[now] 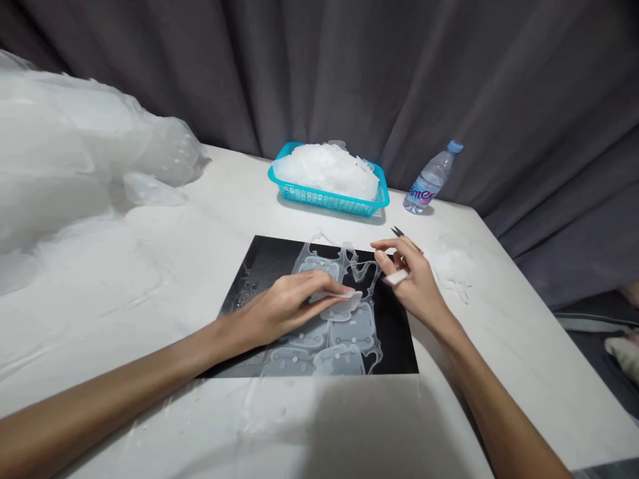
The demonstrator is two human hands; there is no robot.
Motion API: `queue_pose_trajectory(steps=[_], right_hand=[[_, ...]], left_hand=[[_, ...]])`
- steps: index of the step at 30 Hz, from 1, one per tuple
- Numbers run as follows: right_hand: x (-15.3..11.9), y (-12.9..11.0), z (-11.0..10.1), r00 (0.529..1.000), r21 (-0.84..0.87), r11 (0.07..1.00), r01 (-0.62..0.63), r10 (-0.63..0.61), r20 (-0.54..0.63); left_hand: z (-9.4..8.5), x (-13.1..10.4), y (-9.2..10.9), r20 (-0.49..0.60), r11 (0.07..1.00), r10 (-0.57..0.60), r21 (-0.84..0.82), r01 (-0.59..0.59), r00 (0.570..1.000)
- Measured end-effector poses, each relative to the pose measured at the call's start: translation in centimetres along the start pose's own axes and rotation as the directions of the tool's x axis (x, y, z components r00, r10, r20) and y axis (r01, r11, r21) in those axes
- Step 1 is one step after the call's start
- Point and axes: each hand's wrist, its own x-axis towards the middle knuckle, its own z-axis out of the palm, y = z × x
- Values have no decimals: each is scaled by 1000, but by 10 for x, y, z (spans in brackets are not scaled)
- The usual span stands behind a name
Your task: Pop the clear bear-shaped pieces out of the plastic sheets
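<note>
My left hand [294, 299] pinches a thin, translucent, rubbery piece [349, 305] between thumb and fingers. Below it, a translucent moulded sheet [352, 326] of joined rounded pads and thin, loose strips lies on a black board [394, 339]. At the board's right edge, my right hand [412, 276] is curled around a small tool with two dark pointed tips [397, 231]. The tool's exact kind is mostly hidden by the fingers. A white band or strip [398, 277] shows by the right thumb.
Behind the board stands a turquoise basket [329, 197] heaped with whitish translucent pieces. A water bottle [429, 183] is to its right. A large, filled plastic bag [90, 146] takes up the table's left side. Whitish scraps [454, 269] lie right of my right hand. Dark curtains [339, 66] hang behind.
</note>
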Motion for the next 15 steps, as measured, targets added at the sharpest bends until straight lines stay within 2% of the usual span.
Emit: queue_pose_trajectory(steps=[2, 5, 10, 15], right_hand=[[-3, -11, -8, 988, 152, 987, 58, -79, 133], [-6, -22, -13, 945, 246, 963, 110, -178, 274], [-7, -25, -11, 949, 263, 948, 181, -239, 207], [-7, -25, -10, 951, 261, 938, 227, -272, 149]], left_hand=[[-1, 0, 1, -27, 1000, -11, -7, 11, 1000], [-1, -1, 2, -73, 999, -51, -24, 49, 996], [2, -1, 3, -102, 993, -115, -40, 111, 988], [3, -1, 3, -126, 996, -83, -20, 81, 989]])
